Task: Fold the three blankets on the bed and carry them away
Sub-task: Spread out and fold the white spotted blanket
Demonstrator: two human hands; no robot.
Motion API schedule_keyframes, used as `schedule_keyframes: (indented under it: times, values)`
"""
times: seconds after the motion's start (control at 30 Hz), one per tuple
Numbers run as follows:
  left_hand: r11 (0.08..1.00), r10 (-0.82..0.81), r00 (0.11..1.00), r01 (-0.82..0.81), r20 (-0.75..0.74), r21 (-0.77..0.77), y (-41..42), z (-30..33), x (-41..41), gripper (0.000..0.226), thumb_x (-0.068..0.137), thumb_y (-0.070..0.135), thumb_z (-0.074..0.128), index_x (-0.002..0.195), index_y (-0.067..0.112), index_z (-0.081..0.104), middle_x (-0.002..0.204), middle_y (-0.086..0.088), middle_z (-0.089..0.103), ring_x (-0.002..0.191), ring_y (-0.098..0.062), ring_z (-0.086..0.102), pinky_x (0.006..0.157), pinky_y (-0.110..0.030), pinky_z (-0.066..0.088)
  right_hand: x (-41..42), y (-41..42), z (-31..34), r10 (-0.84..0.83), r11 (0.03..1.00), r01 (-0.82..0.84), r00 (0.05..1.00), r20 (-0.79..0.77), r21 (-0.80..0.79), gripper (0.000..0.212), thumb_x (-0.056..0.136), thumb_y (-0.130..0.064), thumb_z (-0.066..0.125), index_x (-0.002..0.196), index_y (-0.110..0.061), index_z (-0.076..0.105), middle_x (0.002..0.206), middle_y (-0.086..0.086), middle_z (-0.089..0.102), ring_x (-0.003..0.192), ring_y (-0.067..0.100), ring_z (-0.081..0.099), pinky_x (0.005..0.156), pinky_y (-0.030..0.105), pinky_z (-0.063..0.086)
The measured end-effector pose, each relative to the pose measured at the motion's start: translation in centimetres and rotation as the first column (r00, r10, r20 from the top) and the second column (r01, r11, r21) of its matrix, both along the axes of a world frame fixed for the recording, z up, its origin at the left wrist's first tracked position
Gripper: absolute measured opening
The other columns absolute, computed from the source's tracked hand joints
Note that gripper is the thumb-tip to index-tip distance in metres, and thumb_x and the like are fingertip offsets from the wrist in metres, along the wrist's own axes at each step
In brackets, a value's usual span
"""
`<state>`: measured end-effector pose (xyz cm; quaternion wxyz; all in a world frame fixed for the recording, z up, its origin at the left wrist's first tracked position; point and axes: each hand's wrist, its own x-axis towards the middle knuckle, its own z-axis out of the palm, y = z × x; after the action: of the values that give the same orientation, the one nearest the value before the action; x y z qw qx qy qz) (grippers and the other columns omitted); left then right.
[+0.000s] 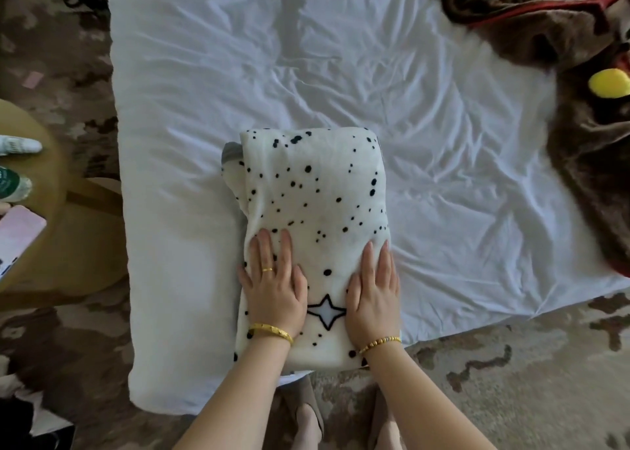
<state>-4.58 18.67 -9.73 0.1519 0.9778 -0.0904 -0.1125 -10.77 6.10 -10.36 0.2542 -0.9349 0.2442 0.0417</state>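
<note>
While folded, spotted blanket (pixel 317 211) (on bed (pixel 443 142)) under hands.

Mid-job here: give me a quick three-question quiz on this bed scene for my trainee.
1. True or false: both hands lie flat on the spotted blanket.
2. Where is the brown blanket: A near bed edge, B far right, C on the floor?
3. Which hand wears a ring?

Key: 1 true: left hand and right hand press it with straight fingers. 2 B, unfolded. 3 The left.
</note>
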Motion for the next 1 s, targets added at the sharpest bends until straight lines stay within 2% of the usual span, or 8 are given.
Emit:
schedule_keyframes:
  times: [0.13,0.2,0.3,0.37,0.47,0.63,0.83,1.0]
  values:
    - [0.955,0.215,0.968,-0.181,0.128,-0.233,-0.5,2.0,1.6,0.059,0.089,0.024,0.023,0.146,0.009,0.024,0.153,-0.017,0.020,0.143,-0.032,0.014,0.113,-0.055,0.010,1.4,-1.4,1.3,-0.180,0.983,0.178,0.983,0.048,0.045,0.050,0.094,-0.042,0.002,0.139,-0.035,-0.020,0.155,-0.008,-0.015,0.142,0.006,-0.018,0.118,0.038,-0.009]
    - [0.938,0.136,0.939,-0.020,0.315,-0.346,-1.8,3.9,3.1,0.057,0.089,0.016,0.030,0.145,0.009,0.024,0.152,-0.014,0.024,0.143,-0.026,0.013,0.116,-0.049,0.006,4.1,-1.9,3.1,-0.205,0.979,0.197,0.950,0.233,0.056,0.050,0.096,-0.041,0.005,0.142,-0.035,-0.013,0.153,-0.012,-0.014,0.142,0.005,-0.016,0.118,0.034,-0.011]
    - [0.923,-0.167,0.852,0.312,0.496,-0.224,-5.1,5.9,6.9,0.054,0.087,0.013,0.034,0.141,0.012,0.034,0.146,-0.007,0.039,0.140,-0.026,0.026,0.115,-0.050,0.012,9.8,-2.7,5.5,-0.038,0.998,0.057,0.898,0.439,-0.030,0.050,0.098,-0.031,0.019,0.146,-0.025,0.007,0.152,-0.007,0.001,0.142,0.010,-0.003,0.115,0.030,-0.007]
    - [0.952,-0.233,0.881,0.292,0.412,-0.087,-6.3,5.9,9.9,0.050,0.090,0.023,0.036,0.139,0.016,0.042,0.146,-0.005,0.040,0.138,-0.033,0.030,0.110,-0.057,0.017,13.0,-3.5,6.1,0.111,0.994,-0.096,0.924,0.365,-0.061,0.049,0.099,-0.030,0.025,0.147,-0.024,0.021,0.154,-0.005,0.006,0.144,0.016,-0.001,0.116,0.036,-0.002]
    - [0.992,-0.122,0.984,0.117,0.128,0.043,-5.5,3.0,13.5,0.052,0.098,0.038,0.027,0.147,0.035,0.013,0.158,0.003,0.003,0.145,-0.029,-0.004,0.111,-0.059,0.000,15.0,-4.1,4.6,0.297,0.948,-0.279,0.948,0.114,-0.151,0.046,0.099,-0.031,0.032,0.145,-0.030,0.028,0.157,-0.003,0.009,0.146,0.025,-0.001,0.117,0.046,0.001]
    - [0.997,0.068,0.994,-0.065,0.080,-0.041,-3.8,-0.1,14.4,0.052,0.098,0.038,0.027,0.147,0.036,0.013,0.157,0.005,0.005,0.145,-0.028,-0.003,0.113,-0.058,0.005,15.7,-2.6,2.4,0.362,0.918,-0.335,0.927,0.102,-0.210,0.048,0.095,-0.041,0.026,0.142,-0.034,0.034,0.155,-0.005,0.019,0.146,0.024,0.006,0.115,0.051,0.001]
    - [0.994,0.098,0.981,-0.089,0.165,-0.059,-4.5,-1.9,14.5,0.049,0.096,0.031,0.033,0.144,0.026,0.031,0.155,-0.002,0.021,0.144,-0.031,0.010,0.112,-0.058,0.008,17.3,-4.7,0.1,-0.012,1.000,0.012,1.000,0.001,0.004,0.050,0.096,-0.039,0.024,0.146,-0.036,0.017,0.157,-0.001,0.008,0.144,0.024,0.008,0.116,0.043,0.016]
    - [0.995,0.094,0.991,-0.096,0.091,0.015,-4.6,-1.1,14.6,0.050,0.099,0.032,0.023,0.148,0.027,0.016,0.158,0.000,0.002,0.145,-0.027,-0.003,0.114,-0.055,0.001,17.5,-4.8,0.9,-0.062,0.988,0.064,0.998,-0.017,0.141,0.052,0.099,-0.040,0.019,0.148,-0.033,0.006,0.157,0.002,-0.001,0.144,0.024,0.008,0.117,0.040,0.018]
